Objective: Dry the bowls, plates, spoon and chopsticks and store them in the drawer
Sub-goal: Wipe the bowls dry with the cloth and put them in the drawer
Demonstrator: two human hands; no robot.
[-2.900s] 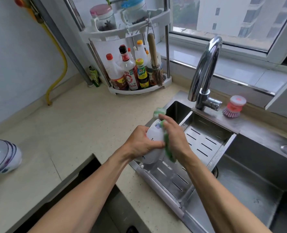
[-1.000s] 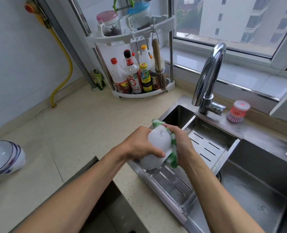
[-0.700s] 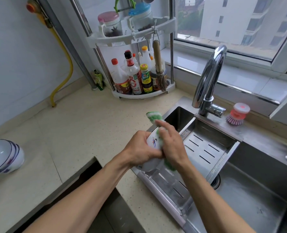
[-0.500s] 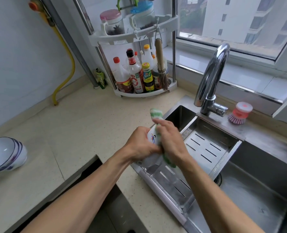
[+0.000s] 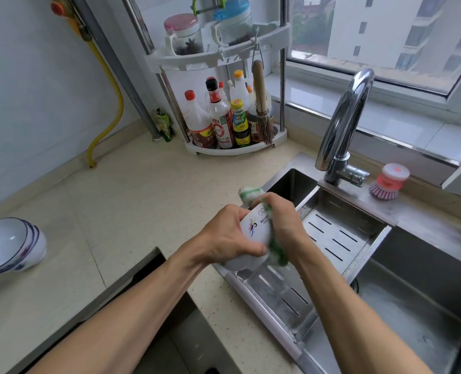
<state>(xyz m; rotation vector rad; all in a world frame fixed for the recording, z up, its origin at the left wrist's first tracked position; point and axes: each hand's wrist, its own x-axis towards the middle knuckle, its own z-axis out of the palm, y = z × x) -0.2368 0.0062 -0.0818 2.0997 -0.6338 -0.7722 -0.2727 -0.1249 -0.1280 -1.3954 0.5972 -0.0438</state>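
My left hand [image 5: 225,240] grips a white bowl [image 5: 253,230] with a coloured logo, held above the left edge of the sink. My right hand [image 5: 283,225] presses a green and white cloth [image 5: 276,251] against the bowl, fingers curled round the cloth. The cloth's top end sticks up past the bowl's rim. A stack of white bowls with blue rims [image 5: 11,244] lies tilted on the counter at the far left. Below my left forearm the dark drawer opening [image 5: 175,330] shows.
A steel drain tray [image 5: 340,233] sits in the sink under my hands, with the deep basin [image 5: 418,306] to its right. The tap [image 5: 342,125] rises behind, a pink dish brush [image 5: 388,182] beside it. A corner rack of bottles [image 5: 224,122] stands at the back.
The bowl has turned in my left hand, so the logo faces up. My right hand has rubbed the cloth round the bowl's side.
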